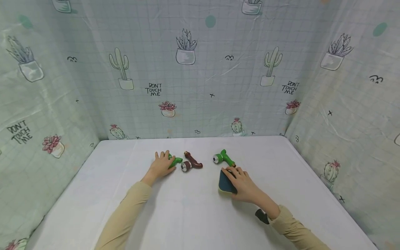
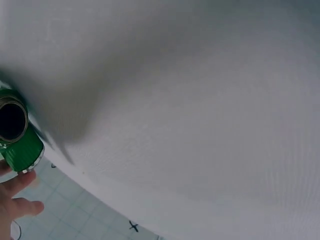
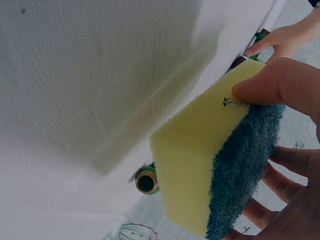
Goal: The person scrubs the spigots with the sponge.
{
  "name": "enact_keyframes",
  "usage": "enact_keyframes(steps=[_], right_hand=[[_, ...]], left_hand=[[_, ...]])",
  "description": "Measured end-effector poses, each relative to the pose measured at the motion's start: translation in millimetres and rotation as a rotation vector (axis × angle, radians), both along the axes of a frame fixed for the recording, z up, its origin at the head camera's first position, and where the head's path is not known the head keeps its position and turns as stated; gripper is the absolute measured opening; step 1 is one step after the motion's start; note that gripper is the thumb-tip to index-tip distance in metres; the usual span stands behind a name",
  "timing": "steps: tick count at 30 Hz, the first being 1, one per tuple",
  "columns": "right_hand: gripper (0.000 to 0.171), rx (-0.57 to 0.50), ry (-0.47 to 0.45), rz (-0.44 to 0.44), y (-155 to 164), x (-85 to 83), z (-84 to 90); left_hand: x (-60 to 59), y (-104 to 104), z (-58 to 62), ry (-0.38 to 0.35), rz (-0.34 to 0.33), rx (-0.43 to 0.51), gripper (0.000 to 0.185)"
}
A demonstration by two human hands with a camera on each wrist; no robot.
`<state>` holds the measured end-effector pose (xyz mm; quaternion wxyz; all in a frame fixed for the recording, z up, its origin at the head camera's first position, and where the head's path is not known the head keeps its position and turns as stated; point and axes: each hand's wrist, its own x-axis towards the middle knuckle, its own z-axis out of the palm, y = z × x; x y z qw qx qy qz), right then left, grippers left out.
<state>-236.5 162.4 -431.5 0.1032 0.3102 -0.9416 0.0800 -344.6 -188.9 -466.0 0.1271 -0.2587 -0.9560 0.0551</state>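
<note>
- Left hand [image 1: 161, 164] is stretched out across the white counter [image 1: 187, 208], forearm in a beige sleeve [image 1: 125, 211] angled in from the near edge, palm down
- Its fingers [image 2: 20, 182] are curled over one end of a green hose nozzle [image 1: 175, 161]; the left wrist view shows the nozzle's brass-ringed open mouth beside the fingertips
- Just beside that nozzle, toward the centre of the counter, lies a brown hose nozzle [image 1: 192, 164] with a metal ring on its end, not touched by either hand
- Right hand [image 1: 243, 184] sits nearer the person, wrist bent, forearm coming in from the right
- Its fingers grip a sponge [image 1: 226, 182], thumb pressing the yellow foam face and the other fingers spread behind the dark blue scouring side, as the right wrist view shows plainly
- The sponge rests on the counter under the palm, tilted up on its edge
- A second green hose nozzle [image 1: 223, 158] lies just beyond the right hand's fingertips; whether they touch it I cannot tell
- Cactus-print cloth [image 1: 200, 69] hangs behind and on both sides
</note>
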Motion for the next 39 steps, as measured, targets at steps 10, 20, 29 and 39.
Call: enact_keyframes(steps=[10,20,29,39], right_hand=[[0.092,-0.003,-0.023,-0.011,-1,1.4,-2.4],[0.088,-0.032,-0.055,-0.022,-2,5.5,-4.2],[0.088,-0.062,-0.036,-0.023,1,7.3,-5.9],[0.090,-0.082,0.011,-0.029,2,9.2,-6.9]], left_hand=[[2.7,5,-1.5,0.072,0.014,-0.015,0.034],[11.2,4,7.7,0.083,0.009,0.079,0.035],[31.0,1,25.4,0.139,-0.071,0.192,0.039],[62.3,3,40.5,-0.016,-0.047,0.650,0.043]])
